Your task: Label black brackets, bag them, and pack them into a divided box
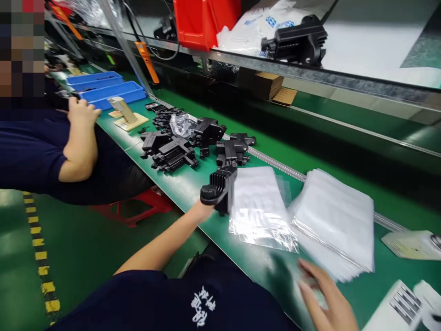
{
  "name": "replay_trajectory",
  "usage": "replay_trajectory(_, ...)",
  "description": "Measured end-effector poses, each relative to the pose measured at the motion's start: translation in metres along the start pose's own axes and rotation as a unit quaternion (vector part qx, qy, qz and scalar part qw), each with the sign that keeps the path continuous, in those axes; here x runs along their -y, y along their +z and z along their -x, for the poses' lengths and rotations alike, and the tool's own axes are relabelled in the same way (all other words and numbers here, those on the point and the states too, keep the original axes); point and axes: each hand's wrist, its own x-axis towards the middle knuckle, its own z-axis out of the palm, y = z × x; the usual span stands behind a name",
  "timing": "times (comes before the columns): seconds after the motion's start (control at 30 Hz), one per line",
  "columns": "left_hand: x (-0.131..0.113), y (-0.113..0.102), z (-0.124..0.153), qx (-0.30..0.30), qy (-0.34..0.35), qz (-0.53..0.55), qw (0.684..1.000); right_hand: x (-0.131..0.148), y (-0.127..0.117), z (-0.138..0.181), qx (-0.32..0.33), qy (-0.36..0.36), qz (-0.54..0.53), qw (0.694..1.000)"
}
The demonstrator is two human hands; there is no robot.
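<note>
A: The green table runs slantwise before you, from about 10 o'clock to 4 o'clock, and the metal shelf is above its far side. For the clock, I take as centre the black bracket at your left hand. How is your grip there?

B: Your left hand is gripping this bracket, at the near edge of the table. The bracket covers your fingers, so I cannot tell how each one is placed.

A: And your right hand?

B: It is at about 4 o'clock, somewhat blurred. Its thumb and forefinger stand apart, so the grip is open. The larger stack of clear bags is nearest to it.

A: Which things are around your bracket?

B: The smaller stack of bags is just beside it, at 3 o'clock; whether they touch, I cannot tell. At 10 to 11 o'clock lies the pile of similar black parts.

A: Further away?

B: The red bin is on the shelf at 12 o'clock, and another bracket at 1 o'clock. A co-worker's hand is at 10 o'clock, near the blue trays.
</note>
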Motion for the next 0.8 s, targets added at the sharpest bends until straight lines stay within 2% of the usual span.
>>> replay_trajectory(0.03, -0.009, 0.021, 0.011, 0.046, 0.017, 0.059, 0.997, 0.007, 0.012, -0.01, 0.017, -0.026, 0.012, 0.999)
replay_trajectory(0.07, -0.019, 0.041, 0.021, 0.119, 0.029, 0.156, 0.98, 0.013, 0.023, -0.02, 0.023, -0.057, 0.024, 0.998)
replay_trajectory(0.13, -0.039, 0.072, 0.04, 0.25, 0.033, 0.309, 0.917, 0.016, 0.039, -0.037, 0.024, -0.083, 0.039, 0.996)
replay_trajectory(0.17, -0.048, 0.083, 0.048, 0.294, 0.028, 0.357, 0.886, 0.015, 0.042, -0.041, 0.015, -0.084, 0.045, 0.995)
replay_trajectory(0.23, -0.063, 0.091, 0.057, 0.357, 0.02, 0.394, 0.847, 0.008, 0.041, -0.039, -0.004, -0.08, 0.055, 0.995)
replay_trajectory(0.37, -0.08, 0.083, 0.052, 0.486, -0.002, 0.454, 0.747, 0.002, 0.015, -0.018, -0.02, -0.089, 0.16, 0.983)
replay_trajectory(0.4, -0.082, 0.083, 0.048, 0.493, -0.001, 0.439, 0.751, 0.003, 0.008, -0.014, -0.018, -0.094, 0.205, 0.974)
replay_trajectory(0.43, -0.083, 0.084, 0.045, 0.483, 0.007, 0.403, 0.777, 0.005, 0.001, -0.012, -0.016, -0.099, 0.247, 0.964)
replay_trajectory(0.5, -0.084, 0.093, 0.043, 0.432, 0.033, 0.296, 0.851, 0.007, -0.009, -0.011, -0.006, -0.109, 0.29, 0.951)
replay_trajectory(0.57, -0.084, 0.103, 0.045, 0.384, 0.051, 0.228, 0.893, 0.004, -0.019, -0.01, 0.001, -0.106, 0.26, 0.96)
replay_trajectory(0.63, -0.083, 0.11, 0.05, 0.357, 0.066, 0.231, 0.903, -0.007, -0.026, -0.007, -0.023, -0.059, 0.159, 0.985)
replay_trajectory(0.7, -0.083, 0.11, 0.053, 0.326, 0.094, 0.242, 0.909, -0.021, -0.03, -0.002, -0.064, 0.05, -0.001, 0.997)
replay_trajectory(0.73, -0.082, 0.108, 0.054, 0.311, 0.112, 0.235, 0.914, -0.028, -0.03, 0.001, -0.068, 0.118, -0.093, 0.986)
replay_trajectory(0.8, -0.081, 0.104, 0.054, 0.293, 0.149, 0.195, 0.924, -0.04, -0.024, 0.004, -0.046, 0.244, -0.267, 0.931)
